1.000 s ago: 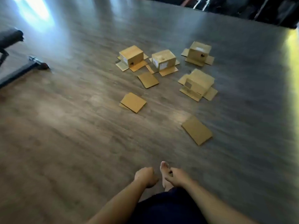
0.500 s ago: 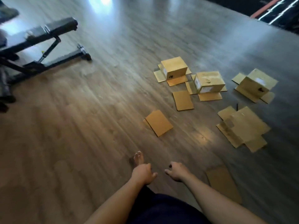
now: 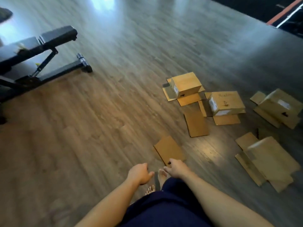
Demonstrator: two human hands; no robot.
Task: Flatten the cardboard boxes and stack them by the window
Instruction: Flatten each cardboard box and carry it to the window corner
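Brown cardboard boxes lie on the wood floor at the right. Three stand upside down with their flaps spread: a far-left box [image 3: 186,85], a middle box [image 3: 227,102] and a right box [image 3: 278,106]. A larger box [image 3: 268,159] sits nearer at the right, blurred. Two flattened pieces lie apart: one flat piece [image 3: 196,123] below the boxes and a nearer flat piece [image 3: 168,149] just beyond my hands. My left hand [image 3: 140,173] and my right hand [image 3: 176,167] hang low in front of me, fingers loosely curled, holding nothing. My right hand overlaps the near piece's edge in the view.
A black weight bench [image 3: 37,51] stands at the left, its foot bar reaching toward the middle of the floor. Dark gym equipment [image 3: 288,15] lines the far right edge. My bare feet [image 3: 161,175] are on the floor below my hands.
The view has swung left and closer: the boxes drifted right, the bench came further into view. The near flat piece now lies right at my hands, which stay empty.
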